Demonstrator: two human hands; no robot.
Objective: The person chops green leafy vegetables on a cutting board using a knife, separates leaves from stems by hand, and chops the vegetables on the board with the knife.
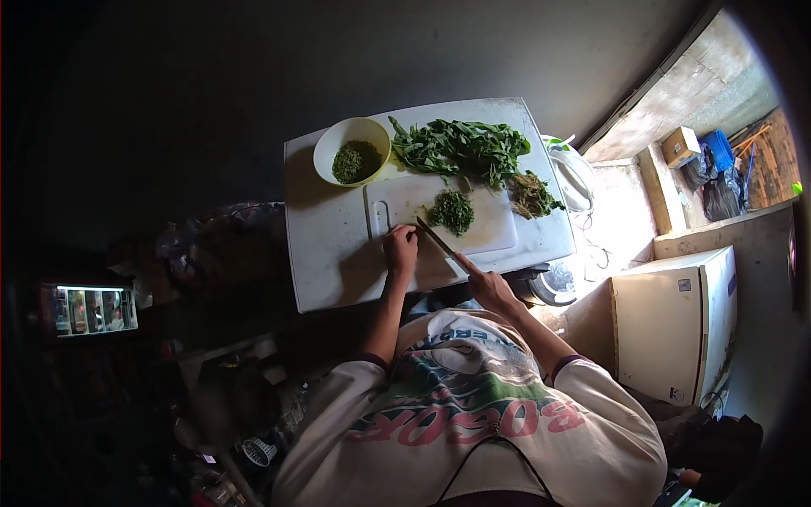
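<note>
Step in hand, as judged: chopping leafy greens on the table (305,220), apparently part-way through, since both cut and uncut greens are present.

Right hand (488,286): grip closed round the handle of the knife (438,238). Blade slants across the near side of the cutting board (499,230), tip close to the left fingers and just beside the chopped pile (451,213).

Left hand (400,247): fingers bent and drawn together at the board's handle end. Cannot tell how far the grip is closed, or whether it pinches anything or only steadies the board.

Materials: whole leafy greens (465,149) lie loose beyond the board; a heap of pale roots or trimmings (532,197) sits to their right. The bowl (378,135), at the far left of the table, contains finely cut greens (356,160).

Next move, judged: another cut calls for a steady board, fingertips tucked clear of the blade tip, and short, controlled strokes. Main risk: the narrow gap between knife tip and left fingers.
</note>
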